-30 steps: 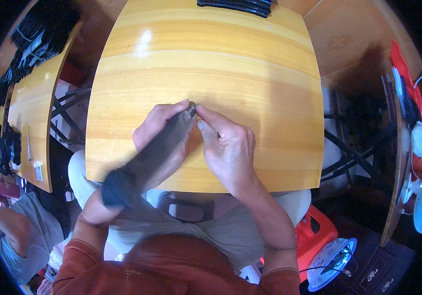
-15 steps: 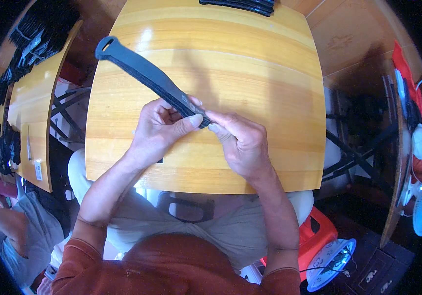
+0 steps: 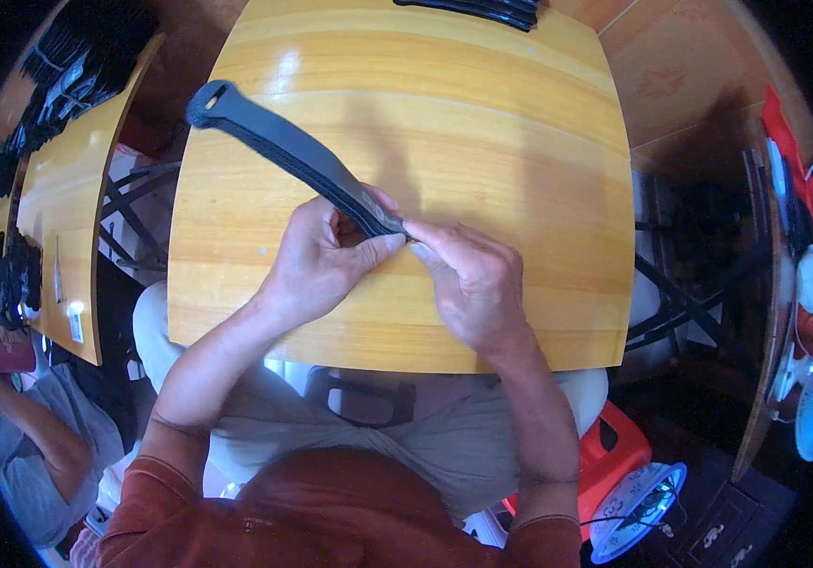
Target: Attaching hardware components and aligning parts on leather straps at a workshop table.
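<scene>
A bundle of long black straps [image 3: 283,147], probably hook-and-loop fastening straps, slants above the wooden table [image 3: 520,312]. Its far-left end is rounded, with a slot through it, and the layers lie one on another. My left hand [image 3: 316,260] is closed on the near end, thumb on the close side and fingers behind. Against the very tip, my right hand [image 3: 473,275] pinches with thumb and forefinger. Both sets of fingertips nearly meet there, so the tip itself is mostly hidden.
More black straps [image 3: 482,9] lie at the table's far edge. To the left, a second table [image 3: 65,199] carries piled black straps, with another person [image 3: 56,435] beside it. A red stool [image 3: 610,450] and a patterned basin [image 3: 634,516] stand at lower right.
Both hands have shifted slightly to the right along with the straps' near end, and the fingertips sit closer to the tip. At left, the other person's arm has moved up.
</scene>
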The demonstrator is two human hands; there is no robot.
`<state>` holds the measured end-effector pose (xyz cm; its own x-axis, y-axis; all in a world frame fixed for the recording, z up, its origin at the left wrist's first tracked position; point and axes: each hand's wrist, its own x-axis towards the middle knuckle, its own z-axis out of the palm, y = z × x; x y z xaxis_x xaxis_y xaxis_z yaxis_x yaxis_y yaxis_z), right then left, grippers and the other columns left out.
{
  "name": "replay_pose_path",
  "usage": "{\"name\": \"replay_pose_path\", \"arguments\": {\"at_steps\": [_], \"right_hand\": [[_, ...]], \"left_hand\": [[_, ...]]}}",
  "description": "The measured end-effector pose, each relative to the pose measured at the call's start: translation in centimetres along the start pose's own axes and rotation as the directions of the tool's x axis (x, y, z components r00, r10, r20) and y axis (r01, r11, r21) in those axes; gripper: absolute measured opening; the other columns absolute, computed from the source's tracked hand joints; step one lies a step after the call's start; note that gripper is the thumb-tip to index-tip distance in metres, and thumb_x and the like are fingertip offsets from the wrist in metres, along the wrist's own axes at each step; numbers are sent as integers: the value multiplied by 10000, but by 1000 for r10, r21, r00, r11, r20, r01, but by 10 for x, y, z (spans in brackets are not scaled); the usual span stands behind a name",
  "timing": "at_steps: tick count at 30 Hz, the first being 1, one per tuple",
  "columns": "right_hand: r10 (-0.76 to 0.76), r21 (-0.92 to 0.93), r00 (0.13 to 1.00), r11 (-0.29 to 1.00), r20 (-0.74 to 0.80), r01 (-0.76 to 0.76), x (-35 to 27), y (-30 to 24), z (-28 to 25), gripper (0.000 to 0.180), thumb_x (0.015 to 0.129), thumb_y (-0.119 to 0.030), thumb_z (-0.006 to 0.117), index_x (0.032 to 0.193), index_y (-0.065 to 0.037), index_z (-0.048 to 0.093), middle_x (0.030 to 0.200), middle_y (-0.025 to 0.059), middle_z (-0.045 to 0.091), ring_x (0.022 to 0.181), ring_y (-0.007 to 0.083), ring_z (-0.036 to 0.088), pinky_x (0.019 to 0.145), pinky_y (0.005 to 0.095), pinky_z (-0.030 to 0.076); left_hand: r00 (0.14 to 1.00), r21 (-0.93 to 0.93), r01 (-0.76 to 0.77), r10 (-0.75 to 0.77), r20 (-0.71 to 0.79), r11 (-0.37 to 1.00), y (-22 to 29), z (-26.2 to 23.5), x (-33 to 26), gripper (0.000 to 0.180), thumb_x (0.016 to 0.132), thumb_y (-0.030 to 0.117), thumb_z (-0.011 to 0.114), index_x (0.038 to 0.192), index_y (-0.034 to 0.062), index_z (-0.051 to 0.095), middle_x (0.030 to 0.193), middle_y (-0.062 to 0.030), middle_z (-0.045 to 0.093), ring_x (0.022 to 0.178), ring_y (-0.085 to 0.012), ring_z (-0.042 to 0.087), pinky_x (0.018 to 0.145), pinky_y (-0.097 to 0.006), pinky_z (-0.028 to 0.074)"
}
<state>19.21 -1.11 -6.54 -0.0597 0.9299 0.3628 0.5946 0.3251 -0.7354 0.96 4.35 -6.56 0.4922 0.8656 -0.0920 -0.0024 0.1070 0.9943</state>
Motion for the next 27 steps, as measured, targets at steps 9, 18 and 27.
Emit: {"name": "replay_pose_path", "arguments": {"at_steps": [9, 18, 27], "right_hand": [[-97, -162, 975, 978, 202, 131, -1, 5, -25, 254, 803, 21, 665, 1047, -34, 708, 800, 126, 674, 704, 285, 657, 618, 357, 519], [78, 104, 992, 991, 100, -88, -6, 5, -9, 202, 871, -88, 661, 1066, -68, 705, 797, 124, 640, 715, 304, 655, 625, 397, 522], [131, 186, 988, 972, 84, -145, -3, -1, -4, 238, 799, -65, 775, 1024, -20, 711, 803, 111, 639, 669, 201, 638, 592, 309, 496]], "left_hand": [[986, -43, 94, -87, 140, 995, 3, -2, 1, 235, 887, 8, 706, 1076, 11, 567, 956, -11, 599, 914, -86, 585, 822, -252, 505], [991, -153, 126, -117, 65, 980, -1, 0, 3, 254, 859, -28, 702, 1078, 7, 579, 964, -28, 625, 920, -89, 604, 821, -252, 508], [990, -192, 141, -136, 39, 971, 1, 0, 1, 275, 815, -61, 667, 1069, -1, 581, 955, -49, 651, 879, -111, 633, 803, -264, 512]]}}
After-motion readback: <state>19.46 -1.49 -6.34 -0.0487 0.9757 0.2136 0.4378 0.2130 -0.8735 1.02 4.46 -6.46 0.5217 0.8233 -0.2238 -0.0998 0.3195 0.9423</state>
